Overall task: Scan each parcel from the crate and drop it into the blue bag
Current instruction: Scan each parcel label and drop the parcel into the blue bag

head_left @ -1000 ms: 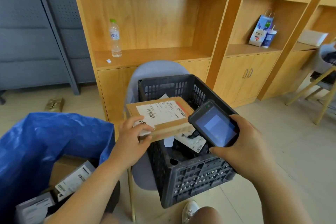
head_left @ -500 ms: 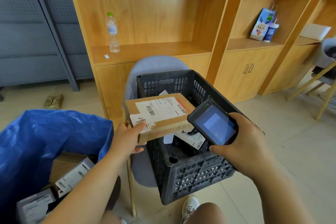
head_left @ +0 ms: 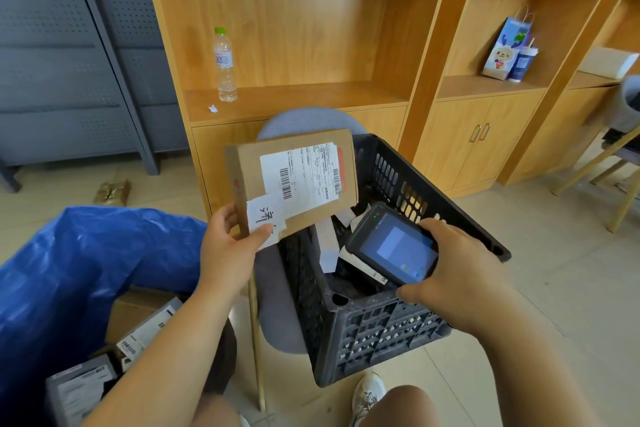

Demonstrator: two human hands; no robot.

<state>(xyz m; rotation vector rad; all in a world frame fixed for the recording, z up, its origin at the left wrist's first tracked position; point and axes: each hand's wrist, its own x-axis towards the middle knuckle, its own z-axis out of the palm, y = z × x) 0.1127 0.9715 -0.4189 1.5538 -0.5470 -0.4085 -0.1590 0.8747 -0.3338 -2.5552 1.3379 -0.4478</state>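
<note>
Parcel tilted up since prev, L hand pinching it; R hand gripping scanner

Shelf, chair and floor, and what sits on each.
On the wooden shelf a bottle stands upright with a paper scrap just beside it; the next bay holds a gift bag and a cup, touching. The black crate seems to rest on the grey chair, though its underside is hidden. On the tiled floor stand the blue bag and, near the cabinet, a small gold packet.
</note>
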